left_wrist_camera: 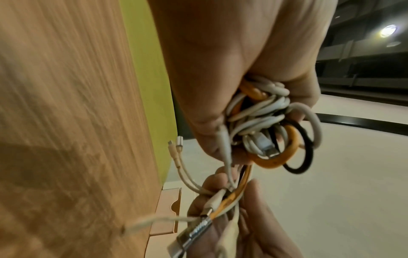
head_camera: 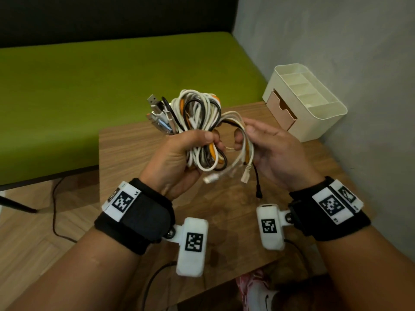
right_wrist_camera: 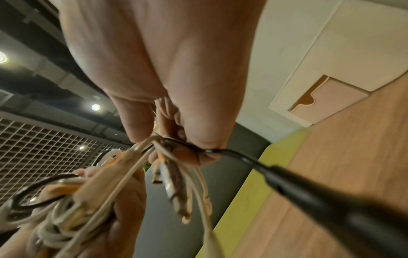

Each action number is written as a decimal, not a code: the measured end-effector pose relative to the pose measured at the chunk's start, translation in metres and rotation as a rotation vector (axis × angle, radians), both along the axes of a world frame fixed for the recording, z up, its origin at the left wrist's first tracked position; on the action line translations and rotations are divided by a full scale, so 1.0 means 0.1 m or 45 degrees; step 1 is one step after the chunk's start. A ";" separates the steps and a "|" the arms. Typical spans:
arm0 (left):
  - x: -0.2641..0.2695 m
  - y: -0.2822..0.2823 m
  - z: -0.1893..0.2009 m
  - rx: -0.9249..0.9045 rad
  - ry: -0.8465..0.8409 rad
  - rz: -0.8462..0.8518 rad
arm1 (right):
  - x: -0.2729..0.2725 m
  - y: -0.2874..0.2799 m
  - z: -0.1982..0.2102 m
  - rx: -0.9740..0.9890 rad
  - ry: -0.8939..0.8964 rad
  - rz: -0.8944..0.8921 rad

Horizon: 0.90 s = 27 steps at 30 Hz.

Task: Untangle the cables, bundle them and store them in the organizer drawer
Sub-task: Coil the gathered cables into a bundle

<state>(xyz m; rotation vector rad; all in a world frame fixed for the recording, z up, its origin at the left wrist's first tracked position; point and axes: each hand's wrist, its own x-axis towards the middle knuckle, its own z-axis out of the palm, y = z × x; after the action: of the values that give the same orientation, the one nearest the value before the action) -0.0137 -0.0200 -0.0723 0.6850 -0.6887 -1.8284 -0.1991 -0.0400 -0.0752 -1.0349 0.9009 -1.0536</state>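
Observation:
A tangle of white, orange and black cables (head_camera: pixel 199 117) is held up over the wooden table (head_camera: pixel 139 144). My left hand (head_camera: pixel 179 153) grips the coiled middle of the bundle (left_wrist_camera: pixel 260 118) in a fist. USB plugs (head_camera: pixel 157 113) stick out at its upper left. My right hand (head_camera: pixel 267 142) pinches the loose cable ends (right_wrist_camera: pixel 176 157) beside the bundle; several plugs and a black lead (head_camera: pixel 257 182) dangle below it. The cream organizer (head_camera: pixel 323 122) stands at the table's far right corner, its pink drawer (head_camera: pixel 280 111) pulled slightly out.
A green bench seat (head_camera: pixel 89 97) runs behind and left of the table. A grey wall (head_camera: pixel 359 52) is close on the right, right behind the organizer. A thin black cord (head_camera: pixel 55 209) trails on the wooden floor at the left.

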 end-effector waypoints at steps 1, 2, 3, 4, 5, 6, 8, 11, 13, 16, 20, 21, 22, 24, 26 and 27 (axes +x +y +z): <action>0.00 0.00 0.01 0.004 0.006 0.001 | -0.01 0.01 0.00 -0.005 -0.012 0.024; 0.01 -0.01 0.02 0.005 0.002 0.006 | -0.02 0.02 0.00 -0.033 0.035 0.056; 0.02 -0.01 0.02 0.009 -0.021 0.023 | -0.02 0.03 0.00 -0.067 0.118 0.082; 0.02 0.00 0.02 0.011 -0.068 0.045 | -0.02 0.04 0.01 -0.092 0.199 0.077; 0.00 0.01 0.01 0.009 -0.129 0.066 | -0.01 0.04 0.02 -0.101 0.254 0.032; -0.03 0.02 0.00 -0.001 -0.190 0.085 | -0.01 0.03 0.04 -0.093 0.265 -0.041; -0.12 0.06 0.00 -0.051 -0.290 0.099 | -0.02 0.03 0.07 -0.048 0.223 -0.178; -0.26 0.10 0.00 -0.133 -0.402 0.079 | -0.02 0.05 0.10 -0.021 0.170 -0.262; -0.30 0.10 -0.01 -0.190 -0.474 0.076 | -0.02 0.06 0.13 -0.015 0.180 -0.298; -0.33 0.09 -0.07 -0.229 -0.573 0.114 | -0.01 0.10 0.16 -0.064 0.329 -0.360; -0.35 0.09 -0.08 -0.265 -0.616 0.171 | 0.01 0.16 0.17 -0.235 0.642 -0.406; -0.34 0.09 -0.08 -0.269 -0.618 0.182 | 0.02 0.17 0.18 -0.265 0.662 -0.405; -0.34 0.09 -0.07 -0.277 -0.612 0.186 | 0.02 0.17 0.20 -0.289 0.673 -0.402; -0.33 0.10 -0.06 -0.274 -0.582 0.180 | 0.03 0.18 0.20 -0.303 0.685 -0.385; -0.31 0.10 -0.06 -0.253 -0.547 0.182 | 0.05 0.17 0.19 -0.258 0.678 -0.367; -0.30 0.10 -0.06 -0.242 -0.547 0.197 | 0.06 0.17 0.18 -0.229 0.658 -0.349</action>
<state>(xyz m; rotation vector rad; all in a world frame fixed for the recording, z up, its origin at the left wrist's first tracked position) -0.0436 -0.0097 -0.0783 0.9864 -1.0444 -1.4631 -0.1935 -0.0229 -0.0573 -1.3973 1.4155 -1.1273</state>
